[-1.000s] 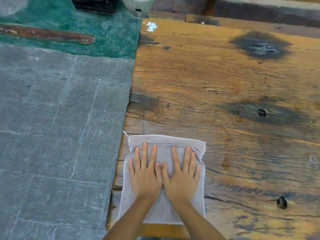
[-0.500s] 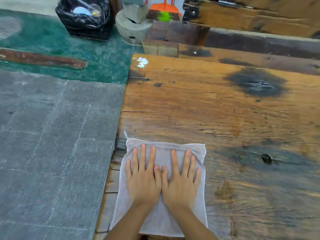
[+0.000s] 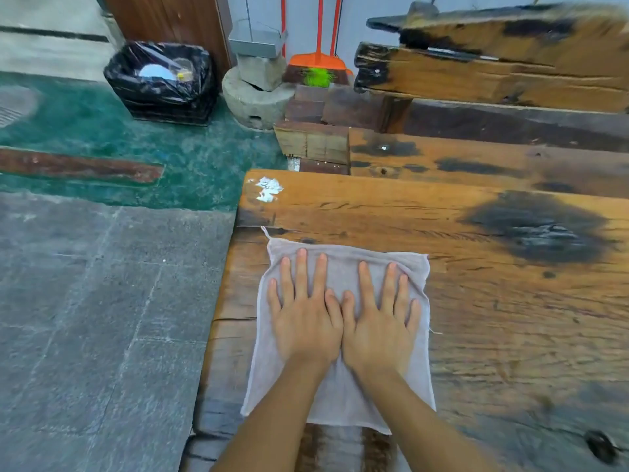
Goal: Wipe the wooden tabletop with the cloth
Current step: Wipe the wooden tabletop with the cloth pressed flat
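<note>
Cloth (image 3: 340,396) slid forward under both hands (image 3: 340,332).

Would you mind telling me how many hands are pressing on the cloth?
2. The left hand and the right hand lie flat, side by side, on the cloth near the tabletop's left edge.

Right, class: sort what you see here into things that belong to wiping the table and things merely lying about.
Belongs to the job:
cloth
wooden tabletop
left hand, flat on the cloth
right hand, flat on the cloth

Just lying about:
black-lined bin
orange broom
stone block
stacked timber beams
</note>
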Demonstrator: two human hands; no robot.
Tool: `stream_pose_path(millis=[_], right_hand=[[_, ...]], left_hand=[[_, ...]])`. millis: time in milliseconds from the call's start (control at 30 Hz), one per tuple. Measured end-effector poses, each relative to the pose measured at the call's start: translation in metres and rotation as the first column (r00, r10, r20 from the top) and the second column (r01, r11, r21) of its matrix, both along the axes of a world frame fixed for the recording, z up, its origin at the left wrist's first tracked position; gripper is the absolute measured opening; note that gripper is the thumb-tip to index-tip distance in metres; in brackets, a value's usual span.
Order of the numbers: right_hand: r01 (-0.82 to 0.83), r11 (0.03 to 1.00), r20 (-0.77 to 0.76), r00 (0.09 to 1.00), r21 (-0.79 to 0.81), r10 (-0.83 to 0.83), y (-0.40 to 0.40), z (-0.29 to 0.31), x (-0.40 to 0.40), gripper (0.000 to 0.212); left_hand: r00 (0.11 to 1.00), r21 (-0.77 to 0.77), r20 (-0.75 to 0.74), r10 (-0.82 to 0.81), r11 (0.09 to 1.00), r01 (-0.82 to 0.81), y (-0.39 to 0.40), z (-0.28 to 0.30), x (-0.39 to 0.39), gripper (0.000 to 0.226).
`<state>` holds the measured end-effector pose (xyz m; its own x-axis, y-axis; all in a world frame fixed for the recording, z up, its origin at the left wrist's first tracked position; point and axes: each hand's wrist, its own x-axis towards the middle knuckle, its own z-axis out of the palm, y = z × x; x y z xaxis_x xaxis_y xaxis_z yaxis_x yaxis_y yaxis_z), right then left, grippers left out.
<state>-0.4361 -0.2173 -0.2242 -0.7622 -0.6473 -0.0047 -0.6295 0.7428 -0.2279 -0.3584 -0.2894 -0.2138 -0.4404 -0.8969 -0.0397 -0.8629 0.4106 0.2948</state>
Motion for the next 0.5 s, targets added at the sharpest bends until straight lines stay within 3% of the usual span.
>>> stream_pose_path(millis=[500], right_hand=[[-0.144,0.989,0.059,0.988,0.021,0.143,-0.154,0.015,-0.132,0.059]], left_hand=[[0.995,-0.014,0.035,0.092,0.996,-0.091,-0.141,0.007,-0.120,0.059]])
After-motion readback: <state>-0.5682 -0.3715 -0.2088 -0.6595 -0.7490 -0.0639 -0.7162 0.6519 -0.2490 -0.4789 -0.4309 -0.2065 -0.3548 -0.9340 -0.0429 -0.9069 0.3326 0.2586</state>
